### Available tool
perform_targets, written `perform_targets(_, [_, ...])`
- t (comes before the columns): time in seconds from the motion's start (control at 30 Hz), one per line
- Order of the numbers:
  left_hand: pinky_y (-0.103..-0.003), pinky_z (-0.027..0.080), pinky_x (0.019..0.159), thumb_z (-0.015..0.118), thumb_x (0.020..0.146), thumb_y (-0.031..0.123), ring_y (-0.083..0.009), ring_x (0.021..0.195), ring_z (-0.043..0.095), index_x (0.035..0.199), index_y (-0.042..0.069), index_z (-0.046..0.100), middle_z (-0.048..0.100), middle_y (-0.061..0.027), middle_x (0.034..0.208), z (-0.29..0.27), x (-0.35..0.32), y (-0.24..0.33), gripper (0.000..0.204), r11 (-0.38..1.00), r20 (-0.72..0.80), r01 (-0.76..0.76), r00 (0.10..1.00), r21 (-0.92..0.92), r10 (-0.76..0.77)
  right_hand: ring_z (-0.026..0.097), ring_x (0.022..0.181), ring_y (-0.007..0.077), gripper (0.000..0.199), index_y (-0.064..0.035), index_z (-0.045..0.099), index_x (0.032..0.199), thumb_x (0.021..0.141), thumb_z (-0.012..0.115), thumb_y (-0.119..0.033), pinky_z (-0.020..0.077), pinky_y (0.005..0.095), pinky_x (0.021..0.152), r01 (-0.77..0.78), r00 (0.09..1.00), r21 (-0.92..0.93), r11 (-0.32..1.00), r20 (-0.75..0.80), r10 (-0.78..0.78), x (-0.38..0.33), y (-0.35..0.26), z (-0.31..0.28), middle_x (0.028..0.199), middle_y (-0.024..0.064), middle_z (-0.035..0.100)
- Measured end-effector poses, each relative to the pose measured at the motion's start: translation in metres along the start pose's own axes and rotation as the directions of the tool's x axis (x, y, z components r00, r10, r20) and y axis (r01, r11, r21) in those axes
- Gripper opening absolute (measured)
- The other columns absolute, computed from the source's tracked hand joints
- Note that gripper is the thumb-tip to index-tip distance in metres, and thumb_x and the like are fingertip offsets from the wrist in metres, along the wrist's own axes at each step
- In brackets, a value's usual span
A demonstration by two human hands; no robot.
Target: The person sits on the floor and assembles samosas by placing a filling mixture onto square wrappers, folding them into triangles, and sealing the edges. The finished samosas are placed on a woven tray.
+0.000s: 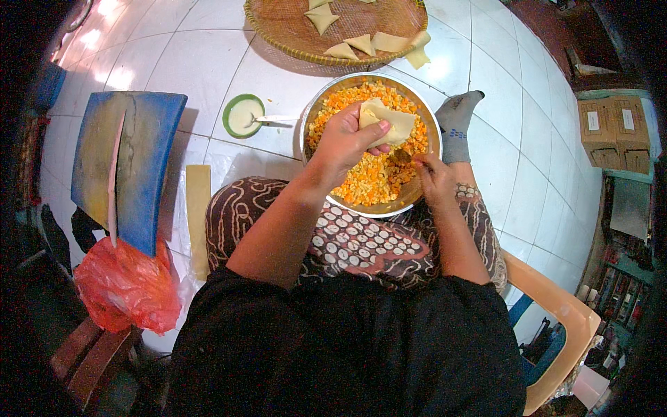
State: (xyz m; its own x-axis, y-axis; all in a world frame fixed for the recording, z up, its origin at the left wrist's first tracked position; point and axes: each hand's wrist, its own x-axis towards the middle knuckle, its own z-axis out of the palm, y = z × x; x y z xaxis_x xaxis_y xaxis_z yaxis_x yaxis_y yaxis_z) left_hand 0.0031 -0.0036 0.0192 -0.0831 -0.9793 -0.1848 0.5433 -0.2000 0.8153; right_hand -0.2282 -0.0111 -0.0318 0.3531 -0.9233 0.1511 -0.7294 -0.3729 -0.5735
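A wide metal bowl (439,142) in front of me holds diced orange and pale yellow filling (372,177). Above it, my left hand (351,135) grips a pale pastry wrapper (396,125), folded into a pocket, with the thumb across its front. My right hand (436,179) pinches a spoon (399,158), whose dark bowl end rests at the filling just below the wrapper. Whether the spoon carries filling is too small to tell. Left of the bowl is a small green bowl (228,124) of white paste, with a white handle (278,119) sticking out toward the metal bowl.
A round woven tray (292,42) at the far side bears several folded triangular pastries (322,19). On the left are a blue-edged board (156,174) with a long knife-like strip, a red plastic bag (132,285) and a strip of wrappers (198,219). An orange chair (556,306) stands right.
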Motion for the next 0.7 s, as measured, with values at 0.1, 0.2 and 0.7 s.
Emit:
perform_targets(0.1, [-0.022,0.048,0.058,0.057,0.085,0.014,-0.0105,0.069,0.059,0.104,0.003,0.051,0.062,-0.0067,0.087,0.000,-0.001,0.004,0.024,1.000,0.019,0.018,1.000,0.008,-0.019,0.062,0.071,0.0315,0.016,-0.0031,0.060,0.088,0.082,0.054,-0.016,0.0480,0.0358,0.062,-0.021,0.999,0.090,0.996,0.033,0.018,-0.007,-0.006,0.014,0.077,0.0162,0.061])
perform_targets(0.2, [-0.023,0.048,0.059,0.058,0.084,0.016,-0.0109,0.071,0.060,0.107,0.003,0.050,0.061,-0.0062,0.090,-0.002,0.001,0.004,0.027,0.997,0.100,0.060,0.994,-0.053,-0.054,0.058,0.063,0.0171,0.016,0.0028,0.058,0.085,0.082,0.052,-0.012,0.0442,0.0244,0.057,-0.202,0.979,0.385,0.900,0.099,0.177,-0.013,-0.003,0.025,0.071,0.0094,0.060])
perform_targets(0.7, [-0.027,0.041,0.087,0.060,0.069,-0.006,-0.0151,0.101,0.052,0.117,0.001,0.042,0.055,-0.0074,0.108,-0.005,0.004,0.000,0.052,0.999,0.102,0.001,0.995,0.045,-0.005,0.050,0.046,0.0218,0.015,-0.0030,0.052,0.081,0.079,0.049,-0.018,0.0420,0.0315,0.043,-0.314,0.800,0.936,0.161,0.169,0.576,0.014,-0.012,-0.031,0.062,0.0113,0.055])
